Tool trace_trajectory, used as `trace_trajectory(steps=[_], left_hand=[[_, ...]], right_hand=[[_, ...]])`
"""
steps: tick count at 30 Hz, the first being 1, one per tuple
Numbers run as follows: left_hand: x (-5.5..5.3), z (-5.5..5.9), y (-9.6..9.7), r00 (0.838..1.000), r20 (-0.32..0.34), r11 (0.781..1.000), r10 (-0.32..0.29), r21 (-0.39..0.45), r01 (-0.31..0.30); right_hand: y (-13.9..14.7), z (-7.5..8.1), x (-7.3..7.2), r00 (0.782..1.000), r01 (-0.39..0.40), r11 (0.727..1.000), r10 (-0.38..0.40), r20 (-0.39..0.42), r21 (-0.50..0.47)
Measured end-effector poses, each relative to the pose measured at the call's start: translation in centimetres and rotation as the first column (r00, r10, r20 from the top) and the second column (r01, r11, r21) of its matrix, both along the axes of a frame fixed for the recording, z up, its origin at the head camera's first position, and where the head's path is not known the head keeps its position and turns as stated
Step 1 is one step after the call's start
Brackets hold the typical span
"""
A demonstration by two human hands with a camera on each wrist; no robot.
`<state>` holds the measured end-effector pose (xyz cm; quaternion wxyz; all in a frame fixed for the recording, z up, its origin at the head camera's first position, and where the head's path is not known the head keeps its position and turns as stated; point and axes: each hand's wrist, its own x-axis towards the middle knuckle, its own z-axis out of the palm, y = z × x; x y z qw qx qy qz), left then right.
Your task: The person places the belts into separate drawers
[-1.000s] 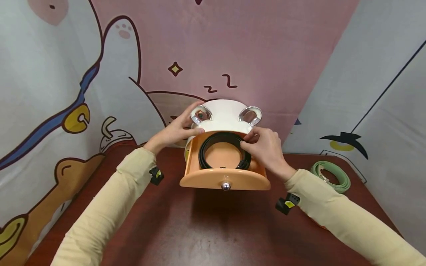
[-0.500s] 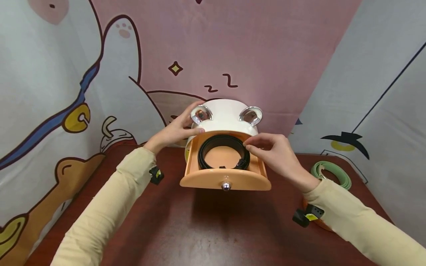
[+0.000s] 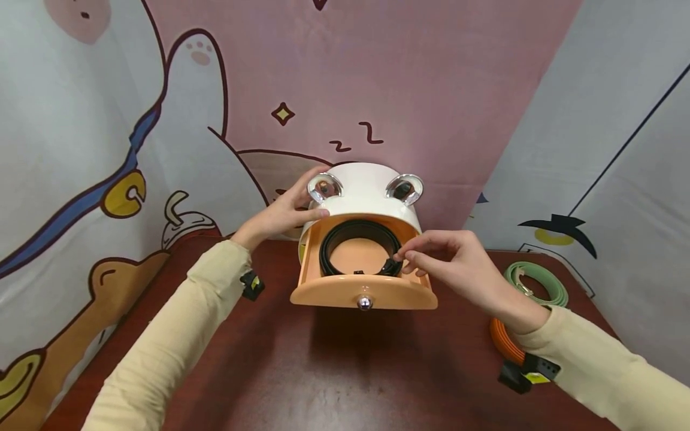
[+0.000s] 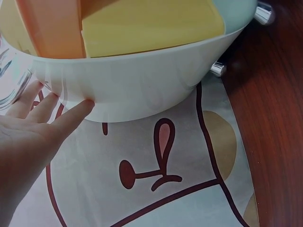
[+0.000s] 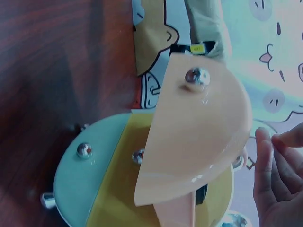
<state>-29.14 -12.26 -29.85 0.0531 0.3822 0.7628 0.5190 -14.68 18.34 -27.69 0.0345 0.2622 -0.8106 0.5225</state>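
A white cabinet (image 3: 366, 191) with two silvery ear shapes stands at the back of the table. Its peach-coloured drawer (image 3: 358, 292) is pulled out, and a coiled black belt (image 3: 326, 251) lies inside. My left hand (image 3: 283, 216) rests on the cabinet's left side, the thumb at its front edge; in the left wrist view, straight fingers touch the white wall. Over the drawer's right side is my right hand (image 3: 458, 260), fingers loosely bent, fingertips by the belt's buckle end. Whether they touch it is hard to tell. In the right wrist view the drawer front hides most of the belt.
On the right of the dark red table (image 3: 259, 365) lies a coiled green belt (image 3: 558, 292). Nearer, an orange coil (image 3: 504, 342) is partly hidden by my right forearm. A cartoon-printed cloth (image 3: 431, 90) hangs behind the cabinet.
My right hand has moved from the belt's upper right edge toward the front right, down to the buckle end. The belt has shifted slightly left. My left hand stays put.
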Motion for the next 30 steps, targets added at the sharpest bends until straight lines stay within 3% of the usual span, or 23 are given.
trace_trajectory(steps=[8,11,19,30], left_hand=[[0.0,0.1,-0.1,1.0,0.004,1.0,-0.006,0.007,0.006],[0.1,0.1,-0.1,1.0,0.011,1.0,0.005,-0.016,-0.005],[0.1,0.1,-0.1,1.0,0.001,0.999,0.026,-0.043,-0.026],[0.1,-0.1,0.0,0.999,-0.006,0.999,0.042,-0.033,-0.042]], right_hand=[[-0.4,0.0,1.6,0.992,-0.124,0.986,0.12,-0.039,-0.108],[-0.7,-0.3,2.1,0.991,-0.13,0.987,0.127,-0.038,-0.096],[-1.7,-1.3,2.9,0.99,-0.114,0.99,0.12,0.071,-0.078],[-2.4,-3.2,3.5,0.98,-0.175,0.984,0.178,0.084,-0.042]])
